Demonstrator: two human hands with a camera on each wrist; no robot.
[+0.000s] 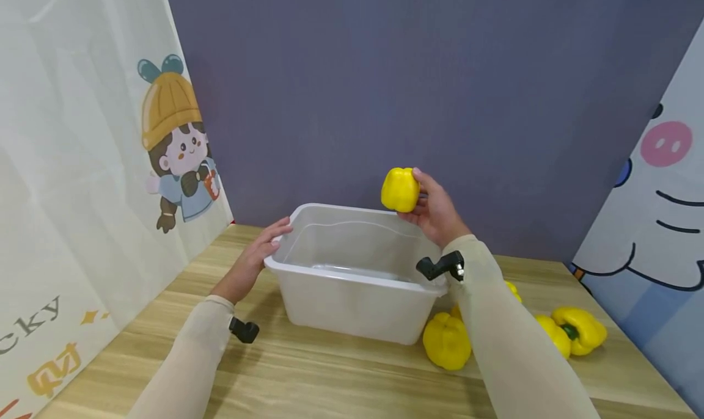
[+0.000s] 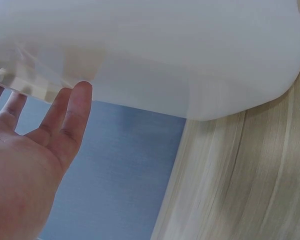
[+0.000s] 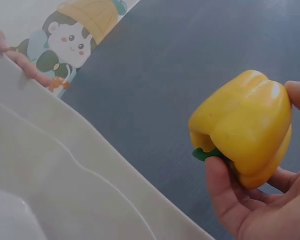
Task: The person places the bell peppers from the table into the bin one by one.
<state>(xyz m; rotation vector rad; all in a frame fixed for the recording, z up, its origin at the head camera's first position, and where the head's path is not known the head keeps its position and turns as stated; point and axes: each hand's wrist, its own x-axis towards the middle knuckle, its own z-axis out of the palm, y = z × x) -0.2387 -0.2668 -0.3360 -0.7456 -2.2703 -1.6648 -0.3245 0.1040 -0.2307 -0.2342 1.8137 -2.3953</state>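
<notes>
A yellow bell pepper is held by my right hand above the far right part of a white plastic bin. In the right wrist view the pepper lies tilted between thumb and fingers, its green stem pointing down and left. My left hand rests at the bin's left rim, fingers fairly straight. From the left wrist, that hand shows its fingertips against the bin's pale wall. Inside the bin, the visible part of the floor is bare.
A yellow bell pepper sits by the bin's front right corner. More peppers lie farther right on the wooden table, partly hidden by my right sleeve. A grey-blue panel rises behind, with printed sheets at both sides.
</notes>
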